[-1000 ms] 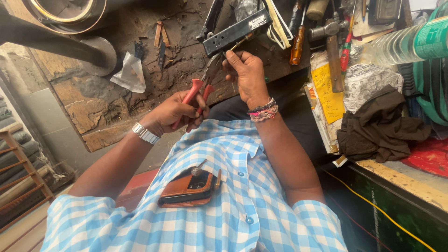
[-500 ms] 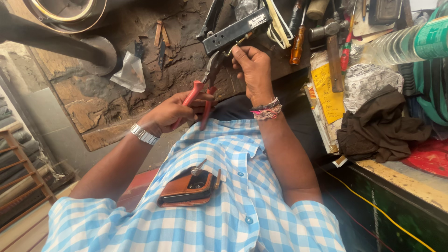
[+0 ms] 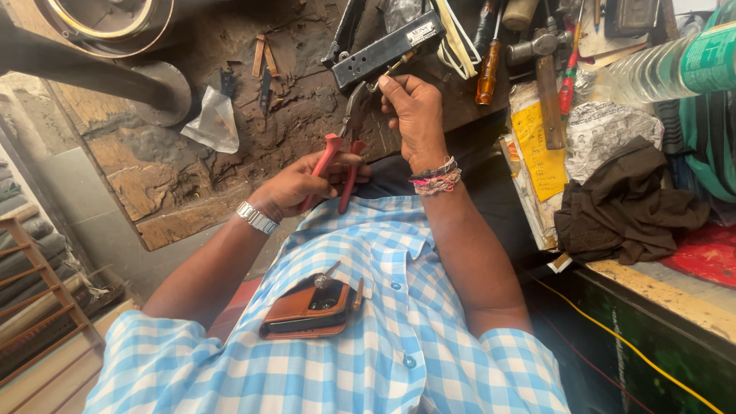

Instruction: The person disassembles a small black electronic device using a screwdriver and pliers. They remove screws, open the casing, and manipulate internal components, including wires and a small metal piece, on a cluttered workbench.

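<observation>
At centre frame, the left hand (image 3: 295,186) wraps closed around red-handled metal pliers (image 3: 343,157), while the right hand (image 3: 414,115), raised above, pinches their tip.

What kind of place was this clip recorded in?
Most likely a small repair or craft workshop. Hand tools crowd the worn bench: a hammer and a wooden-handled screwdriver. The left hand grips red-handled pliers while the right hand steadies something small at their tip.

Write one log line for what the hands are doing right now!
left hand: grips red-handled pliers | right hand: pinches small part at pliers' tip | nearby: black metal tool, hammer, orange-handled screwdriver
</observation>
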